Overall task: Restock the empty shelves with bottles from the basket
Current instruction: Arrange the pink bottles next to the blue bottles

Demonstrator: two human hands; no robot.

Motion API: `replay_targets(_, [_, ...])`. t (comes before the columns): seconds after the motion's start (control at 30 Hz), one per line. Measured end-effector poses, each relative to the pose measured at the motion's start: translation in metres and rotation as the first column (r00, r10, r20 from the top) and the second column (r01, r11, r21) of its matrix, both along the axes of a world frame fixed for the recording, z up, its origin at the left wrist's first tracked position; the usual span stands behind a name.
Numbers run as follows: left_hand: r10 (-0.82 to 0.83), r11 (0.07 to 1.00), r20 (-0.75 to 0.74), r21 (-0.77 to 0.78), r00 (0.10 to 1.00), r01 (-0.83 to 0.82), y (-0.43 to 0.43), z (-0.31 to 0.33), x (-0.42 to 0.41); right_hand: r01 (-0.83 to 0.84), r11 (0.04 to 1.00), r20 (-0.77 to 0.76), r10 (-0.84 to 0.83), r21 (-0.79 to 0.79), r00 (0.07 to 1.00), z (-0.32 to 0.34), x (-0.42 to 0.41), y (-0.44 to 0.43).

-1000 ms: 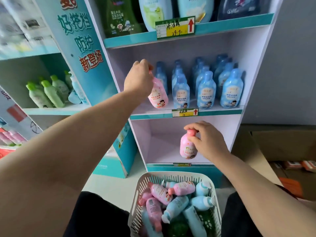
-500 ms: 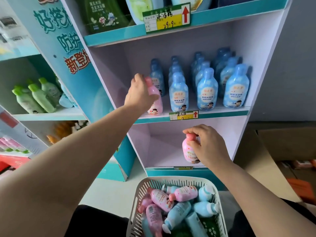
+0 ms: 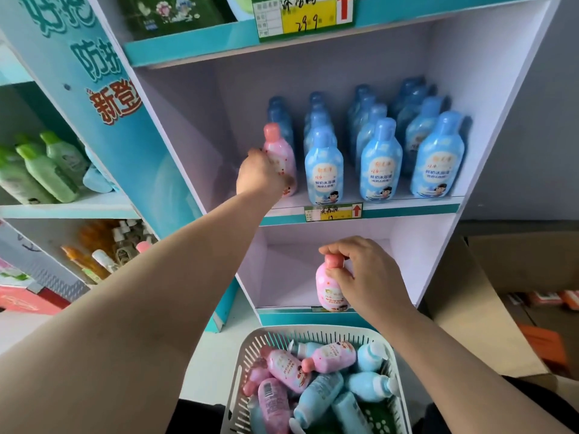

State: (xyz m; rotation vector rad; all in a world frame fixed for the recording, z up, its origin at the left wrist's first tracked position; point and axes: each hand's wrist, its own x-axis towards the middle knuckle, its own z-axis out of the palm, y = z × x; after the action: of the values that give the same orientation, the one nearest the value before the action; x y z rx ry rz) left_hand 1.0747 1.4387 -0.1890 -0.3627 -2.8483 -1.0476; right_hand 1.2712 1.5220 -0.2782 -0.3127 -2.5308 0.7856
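Note:
My left hand (image 3: 261, 175) grips a pink bottle (image 3: 280, 151) that stands upright on the middle shelf (image 3: 407, 209), at the left of several rows of blue bottles (image 3: 380, 166). My right hand (image 3: 365, 277) holds a second pink bottle (image 3: 329, 285) by its neck, upright at the front of the otherwise bare lower shelf (image 3: 282, 277). Below, a white slatted basket (image 3: 250, 346) holds several pink and blue bottles lying loose.
A teal side panel (image 3: 94, 89) with red and white lettering bounds the shelf unit on the left. Beyond it stand green bottles (image 3: 47, 170) and orange bottles (image 3: 84, 258) on other shelves. A cardboard box (image 3: 488, 292) sits at the right.
My left hand has lowered its pink bottle onto the middle shelf beside the blue rows. The right hand stays on its pink bottle at the lower shelf. The view has moved closer.

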Motion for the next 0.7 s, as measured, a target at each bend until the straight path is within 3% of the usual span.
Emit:
replay_targets(0.33, [0.041, 0.998, -0.020, -0.056, 0.999, -0.042, 0.018, -0.004, -0.035, 0.029, 0.999, -0.016, -0.029, -0.036, 0.999, -0.002, -0.005, 0.008])
replay_targets(0.5, [0.061, 0.994, -0.060, 0.090, 0.996, -0.056, 0.004, -0.008, -0.020, 0.053, 0.994, -0.003, -0.054, -0.090, 0.999, -0.001, -0.007, 0.016])
replay_targets(0.6, [-0.059, 0.990, -0.220, 0.114, 0.974, 0.086, -0.018, -0.012, 0.008, 0.081, 0.993, 0.011, -0.080, -0.089, 0.997, 0.003, -0.006, 0.016])
replay_targets(0.7, [-0.260, 0.959, -0.222, 0.053, 0.940, 0.278, -0.042, -0.016, 0.047, 0.103, 0.989, 0.007, -0.103, -0.103, 0.995, 0.010, -0.004, 0.011])
